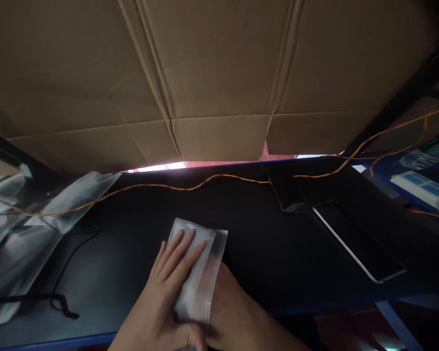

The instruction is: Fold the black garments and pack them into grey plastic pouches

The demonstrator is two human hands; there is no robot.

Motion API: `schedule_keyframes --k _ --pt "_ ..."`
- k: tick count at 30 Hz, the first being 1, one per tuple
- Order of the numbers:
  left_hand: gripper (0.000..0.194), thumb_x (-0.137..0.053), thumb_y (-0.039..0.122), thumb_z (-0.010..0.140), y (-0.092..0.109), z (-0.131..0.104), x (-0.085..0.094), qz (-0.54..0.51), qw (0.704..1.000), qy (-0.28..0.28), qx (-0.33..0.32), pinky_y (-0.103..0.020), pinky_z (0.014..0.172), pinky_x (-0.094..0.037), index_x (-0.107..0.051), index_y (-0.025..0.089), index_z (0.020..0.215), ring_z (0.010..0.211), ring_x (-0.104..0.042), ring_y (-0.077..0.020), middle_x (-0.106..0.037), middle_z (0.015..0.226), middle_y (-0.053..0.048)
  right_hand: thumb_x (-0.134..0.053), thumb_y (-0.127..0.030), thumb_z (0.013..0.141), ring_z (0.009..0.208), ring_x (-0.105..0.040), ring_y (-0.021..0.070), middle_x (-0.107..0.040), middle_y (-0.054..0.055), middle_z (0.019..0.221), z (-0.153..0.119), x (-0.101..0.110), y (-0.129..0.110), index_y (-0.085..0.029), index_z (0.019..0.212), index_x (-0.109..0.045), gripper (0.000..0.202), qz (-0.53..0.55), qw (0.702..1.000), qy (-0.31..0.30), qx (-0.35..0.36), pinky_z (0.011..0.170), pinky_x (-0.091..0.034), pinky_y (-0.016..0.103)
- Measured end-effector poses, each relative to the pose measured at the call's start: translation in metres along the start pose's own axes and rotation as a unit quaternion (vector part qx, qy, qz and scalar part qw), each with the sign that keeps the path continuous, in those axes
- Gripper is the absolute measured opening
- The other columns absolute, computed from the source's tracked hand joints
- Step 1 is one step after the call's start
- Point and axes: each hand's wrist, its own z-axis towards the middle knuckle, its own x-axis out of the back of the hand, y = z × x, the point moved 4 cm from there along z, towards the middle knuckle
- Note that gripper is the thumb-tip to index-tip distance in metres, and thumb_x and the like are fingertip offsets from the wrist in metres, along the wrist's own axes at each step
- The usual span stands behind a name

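Note:
A translucent plastic pouch [206,273] with a white inside and a clear strip along its right side is in front of me, low in the middle of the view. My left hand [164,282] lies palm down over it, fingers stretched out flat across the pouch and thumb near its lower edge. From the lower right my right hand [229,292] reaches in behind the pouch. Its fingers are hidden there, so I cannot see how they are placed.
Two phones, one dark [287,192] and one light-edged [358,241], lie to the right on the black table [131,258]. A red-yellow twisted wire [183,188] crosses behind. More plastic bags [25,253] and eyeglasses [58,298] are left. Cardboard [219,73] stands at the back.

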Motion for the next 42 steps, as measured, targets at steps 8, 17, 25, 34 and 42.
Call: schedule_keyframes --k 8,17,25,34,42 --pt "0.131 -0.042 0.105 0.077 -0.004 -0.001 -0.002 0.044 0.999 -0.003 -0.015 -0.073 0.126 -0.038 -0.022 0.024 0.178 0.164 -0.037 -0.0447 -0.032 0.181 -0.019 -0.078 -0.022 0.100 0.113 -0.073 0.0267 -0.080 0.003 0.123 -0.054 0.044 0.038 -0.028 0.131 -0.076 0.031 -0.087 0.982 0.140 -0.091 0.099 -0.061 0.047" --pt "0.138 -0.045 0.106 0.074 0.008 0.016 -0.009 0.030 0.999 -0.025 -0.028 -0.074 0.129 -0.033 -0.007 0.024 0.179 0.168 -0.027 -0.0452 -0.024 0.184 -0.019 -0.080 -0.003 0.086 0.095 -0.072 0.0291 -0.078 0.002 0.106 -0.034 0.001 0.033 -0.027 0.108 -0.075 0.033 -0.102 0.961 0.157 -0.205 0.088 -0.063 0.055" --pt "0.145 -0.050 0.108 0.068 0.004 0.011 -0.010 0.030 0.999 -0.029 -0.005 -0.080 0.127 -0.030 -0.005 0.027 0.180 0.167 -0.025 -0.0506 -0.019 0.184 -0.021 -0.088 -0.024 0.091 0.142 -0.060 0.0325 -0.065 0.007 0.154 -0.057 0.032 0.057 -0.035 0.157 -0.055 0.075 -0.035 0.974 0.086 -0.206 0.118 -0.054 0.058" --pt "0.148 -0.052 0.107 0.069 0.016 0.020 -0.008 0.028 0.998 -0.032 -0.042 -0.081 0.126 -0.031 -0.003 0.021 0.179 0.167 -0.025 -0.0503 -0.023 0.182 -0.025 -0.091 -0.029 0.086 0.166 -0.023 0.0541 -0.017 0.016 0.186 -0.032 0.009 0.049 -0.029 0.148 -0.067 0.066 -0.153 0.968 0.052 -0.194 0.117 -0.042 0.079" --pt "0.086 -0.057 0.071 0.105 0.008 -0.007 0.022 0.069 0.992 0.084 -0.064 -0.075 0.134 -0.022 -0.036 0.024 0.173 0.168 -0.031 -0.0417 -0.042 0.178 -0.013 -0.079 -0.030 0.101 0.166 -0.033 0.0390 -0.035 0.008 0.181 -0.063 0.035 0.046 -0.034 0.153 -0.062 0.055 -0.103 0.977 0.107 -0.153 0.119 -0.052 0.063"
